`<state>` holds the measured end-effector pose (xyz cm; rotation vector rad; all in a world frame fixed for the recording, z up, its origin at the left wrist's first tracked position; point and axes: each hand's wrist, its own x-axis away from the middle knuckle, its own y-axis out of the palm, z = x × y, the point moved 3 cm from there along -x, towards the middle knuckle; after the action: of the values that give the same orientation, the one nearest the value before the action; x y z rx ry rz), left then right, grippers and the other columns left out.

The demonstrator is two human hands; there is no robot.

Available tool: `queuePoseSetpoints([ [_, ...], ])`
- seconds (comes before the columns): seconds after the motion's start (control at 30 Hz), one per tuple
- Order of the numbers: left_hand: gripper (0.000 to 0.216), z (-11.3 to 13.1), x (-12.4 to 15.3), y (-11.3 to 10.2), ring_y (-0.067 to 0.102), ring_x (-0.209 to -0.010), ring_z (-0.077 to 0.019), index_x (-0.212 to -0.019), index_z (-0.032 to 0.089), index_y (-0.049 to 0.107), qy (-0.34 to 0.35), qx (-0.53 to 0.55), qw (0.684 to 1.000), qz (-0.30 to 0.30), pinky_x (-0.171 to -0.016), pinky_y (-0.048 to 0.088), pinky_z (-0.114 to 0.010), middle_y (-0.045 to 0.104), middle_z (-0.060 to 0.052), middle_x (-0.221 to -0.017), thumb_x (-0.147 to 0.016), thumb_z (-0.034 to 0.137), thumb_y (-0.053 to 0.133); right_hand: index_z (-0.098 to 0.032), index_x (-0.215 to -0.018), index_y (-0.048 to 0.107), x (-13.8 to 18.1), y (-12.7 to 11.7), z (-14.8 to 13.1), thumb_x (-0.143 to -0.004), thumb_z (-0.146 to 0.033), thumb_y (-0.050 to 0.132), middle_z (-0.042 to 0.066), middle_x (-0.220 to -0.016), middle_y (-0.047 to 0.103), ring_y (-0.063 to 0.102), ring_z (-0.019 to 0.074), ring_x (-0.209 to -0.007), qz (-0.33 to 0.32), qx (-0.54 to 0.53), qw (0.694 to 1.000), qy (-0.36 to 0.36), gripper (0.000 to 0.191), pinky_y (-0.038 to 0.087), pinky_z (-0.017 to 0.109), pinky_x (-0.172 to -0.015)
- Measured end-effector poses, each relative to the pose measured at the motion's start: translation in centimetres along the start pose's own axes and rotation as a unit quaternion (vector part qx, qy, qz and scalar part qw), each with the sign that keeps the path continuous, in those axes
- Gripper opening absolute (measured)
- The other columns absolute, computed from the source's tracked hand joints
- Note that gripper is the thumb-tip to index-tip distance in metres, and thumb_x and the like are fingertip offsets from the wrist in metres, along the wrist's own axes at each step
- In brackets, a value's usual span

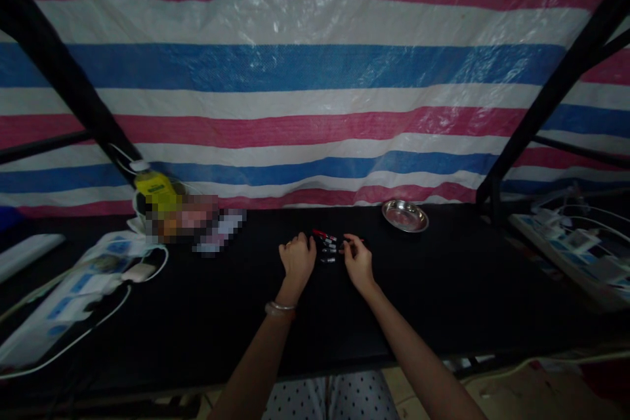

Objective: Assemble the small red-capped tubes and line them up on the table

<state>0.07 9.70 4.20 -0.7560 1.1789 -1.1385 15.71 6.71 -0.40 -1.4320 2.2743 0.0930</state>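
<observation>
Both my hands rest on a black table top (pixel 443 289), either side of a small cluster of red, black and silver parts (pixel 327 246). My left hand (pixel 296 258) lies knuckles up with its fingers curled, touching the left side of the cluster; a bangle circles that wrist. My right hand (pixel 357 258) has its fingers pinched together on a thin red-ended piece (pixel 352 239) at the cluster's right edge. The parts are too small and dark to name.
A shallow metal dish (pixel 404 215) sits at the back right of the table. A yellow bottle (pixel 156 189) and blurred items stand back left. White power strips with cables lie at the left (pixel 73 289) and right (pixel 571 243). Black frame bars slant up both sides before a striped tarpaulin (pixel 315 79).
</observation>
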Motion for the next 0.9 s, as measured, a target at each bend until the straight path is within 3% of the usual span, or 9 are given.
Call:
queuePoseSetpoints([
  [0.17, 0.027, 0.3, 0.1, -0.1, 0.062, -0.08, -0.0231, -0.086, 0.014, 0.059, 0.009, 0.01, 1.0, -0.017, -0.074, 0.031, -0.035, 0.067, -0.01, -0.082, -0.088, 0.031, 0.037, -0.018, -0.099, 0.061, -0.1, 0.3, 0.0, -0.083, -0.031, 0.05, 0.002, -0.071, 0.064, 0.065, 0.0172, -0.066, -0.023, -0.003, 1.0, -0.016, 0.024, 0.051, 0.027, -0.059],
  [0.37, 0.027, 0.2, 0.2, -0.6, 0.061, -0.079, -0.0224, -0.085, 0.014, 0.058, -0.024, 0.084, 0.996, 0.028, -0.077, 0.031, -0.037, 0.066, -0.008, -0.081, -0.088, 0.031, 0.036, -0.017, -0.102, 0.057, -0.1, 0.1, -1.4, -0.085, -0.033, 0.05, 0.005, -0.076, 0.067, 0.068, 0.0185, -0.072, 0.019, -0.079, 0.996, -0.022, 0.024, 0.053, 0.028, -0.063],
  [0.43, 0.025, 0.3, 0.3, -0.5, 0.06, -0.081, -0.0217, -0.095, 0.014, 0.057, -0.018, 0.138, 0.989, 0.053, -0.08, 0.032, -0.038, 0.065, -0.007, -0.08, -0.088, 0.029, 0.037, -0.017, -0.103, 0.056, 0.0, -0.2, -2.0, -0.085, -0.034, 0.05, 0.006, -0.077, 0.068, 0.068, 0.019, -0.075, 0.04, -0.092, 0.994, -0.034, 0.025, 0.054, 0.03, -0.068],
  [0.53, 0.035, 0.7, 0.4, 0.1, 0.059, -0.087, -0.0209, -0.12, 0.013, 0.046, 0.037, 0.22, 0.97, 0.096, -0.084, 0.035, -0.039, 0.062, -0.008, -0.089, -0.086, 0.02, 0.039, -0.015, -0.105, 0.056, 0.2, -0.7, -2.8, -0.085, -0.034, 0.052, 0.008, -0.082, 0.069, 0.069, 0.0199, -0.08, 0.076, -0.104, 0.991, -0.044, 0.027, 0.054, 0.033, -0.075],
  [0.63, 0.047, 1.0, 0.6, 0.7, 0.055, -0.096, -0.0207, -0.13, 0.015, 0.04, 0.112, 0.25, 0.953, 0.129, -0.085, 0.038, -0.038, 0.056, -0.011, -0.102, -0.083, 0.013, 0.041, -0.014, -0.108, 0.056, 0.3, -1.0, -3.1, -0.086, -0.034, 0.051, 0.009, -0.085, 0.07, 0.068, 0.0203, -0.082, 0.1, -0.103, 0.988, -0.057, 0.03, 0.053, 0.035, -0.078],
  [0.8, 0.029, 0.7, 0.5, 1.4, 0.053, -0.094, -0.0211, -0.11, 0.021, 0.061, 0.141, 0.224, 0.952, 0.152, -0.082, 0.041, -0.038, 0.051, -0.008, -0.098, -0.084, 0.017, 0.048, -0.015, -0.111, 0.058, 0.5, -1.2, -3.1, -0.087, -0.033, 0.051, 0.009, -0.087, 0.07, 0.067, 0.0199, -0.082, 0.115, -0.061, 0.986, -0.104, 0.031, 0.053, 0.038, -0.081],
  [0.9, 0.027, 0.6, 0.5, 1.6, 0.053, -0.091, -0.0201, -0.107, 0.022, 0.063, 0.144, 0.216, 0.953, 0.153, -0.081, 0.041, -0.038, 0.052, -0.007, -0.096, -0.085, 0.017, 0.048, -0.016, -0.113, 0.059, 0.6, -1.5, -3.4, -0.087, -0.031, 0.049, 0.009, -0.087, 0.069, 0.066, 0.0192, -0.081, 0.126, -0.031, 0.983, -0.13, 0.031, 0.053, 0.038, -0.08],
])
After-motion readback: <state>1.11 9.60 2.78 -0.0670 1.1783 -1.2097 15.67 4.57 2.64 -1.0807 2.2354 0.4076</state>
